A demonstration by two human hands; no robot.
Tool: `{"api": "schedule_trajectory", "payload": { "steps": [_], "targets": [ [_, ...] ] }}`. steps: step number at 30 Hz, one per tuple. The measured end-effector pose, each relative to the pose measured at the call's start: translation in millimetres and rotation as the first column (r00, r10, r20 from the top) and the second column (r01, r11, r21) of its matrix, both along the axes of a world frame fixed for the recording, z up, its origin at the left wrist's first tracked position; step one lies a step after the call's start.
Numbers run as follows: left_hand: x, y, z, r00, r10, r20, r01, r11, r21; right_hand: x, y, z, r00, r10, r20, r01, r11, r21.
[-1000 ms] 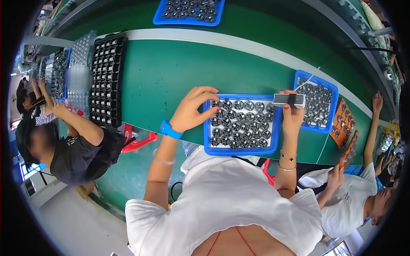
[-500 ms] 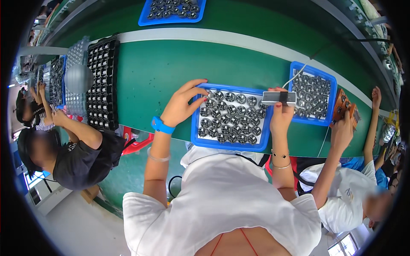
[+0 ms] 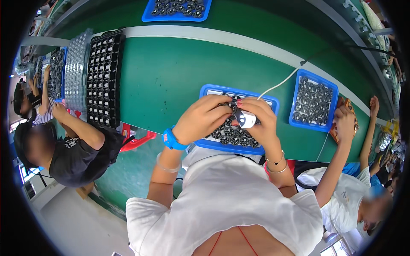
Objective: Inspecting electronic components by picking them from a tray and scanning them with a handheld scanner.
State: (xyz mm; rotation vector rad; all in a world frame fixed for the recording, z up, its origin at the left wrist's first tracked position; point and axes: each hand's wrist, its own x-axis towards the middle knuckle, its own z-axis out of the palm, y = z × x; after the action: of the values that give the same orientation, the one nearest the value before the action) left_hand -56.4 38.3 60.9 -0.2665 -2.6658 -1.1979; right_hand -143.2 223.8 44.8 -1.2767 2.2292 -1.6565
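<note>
The long green surface (image 3: 171, 81) carries everything here, and I take the blue tray (image 3: 269, 104) in front of the person as the landmark. To the far left of this tray stands a black compartment tray (image 3: 104, 79), with a clear plastic tray (image 3: 77, 72) just beside it. To the right of the landmark lies a second blue tray (image 3: 333, 91), and another blue tray (image 3: 175, 10) lies well beyond it at the far edge. The landmark tray is filled with small dark round parts (image 3: 230, 138). Both hands meet above its middle. The left hand (image 3: 205, 119) has its fingers curled down over the parts, but what its grip closes on is hidden, so I cannot tell. The right hand (image 3: 260, 123) has its grip pressed around a small white and grey device (image 3: 244, 119), and a white cable (image 3: 277, 85) runs away from it toward the far right, over the tray's far rim. In my judgement, the work goes well if the device is kept steady and low over the tray, the cable stays slack and clear of the parts, and each part is brought squarely to the tip of the device, so that nothing slips outside the rim.
</note>
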Motion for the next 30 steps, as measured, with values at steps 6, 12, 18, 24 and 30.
{"api": "schedule_trajectory", "payload": {
  "steps": [6, 12, 18, 24, 30],
  "targets": [
    [-5.3, 5.6, -0.3, 0.996, 0.044, -0.078, -0.038, 0.996, 0.076, 0.4, -2.0, 0.4, 0.997, -0.059, 0.044, 0.061, 0.996, -0.059],
    [-6.8, -3.7, 6.3, 0.99, 0.125, 0.058, -0.129, 0.988, 0.081, 5.1, 6.4, -6.0, 0.993, -0.067, 0.094, 0.07, 0.997, -0.023],
    [-7.9, -30.4, -19.1, 0.988, 0.154, 0.023, -0.147, 0.97, -0.196, -2.5, 19.3, -7.6, 0.963, -0.195, 0.186, 0.204, 0.979, -0.026],
    [-16.2, -17.7, -13.5, 0.986, 0.166, 0.034, -0.156, 0.967, -0.203, -0.1, 18.3, -8.7, 0.974, -0.157, 0.162, 0.154, 0.988, 0.027],
    [-20.6, -12.6, -9.0, 0.998, 0.04, -0.051, -0.051, 0.971, -0.233, -2.0, 8.0, -4.2, 0.99, -0.135, 0.035, 0.132, 0.988, 0.076]
  ]
}}
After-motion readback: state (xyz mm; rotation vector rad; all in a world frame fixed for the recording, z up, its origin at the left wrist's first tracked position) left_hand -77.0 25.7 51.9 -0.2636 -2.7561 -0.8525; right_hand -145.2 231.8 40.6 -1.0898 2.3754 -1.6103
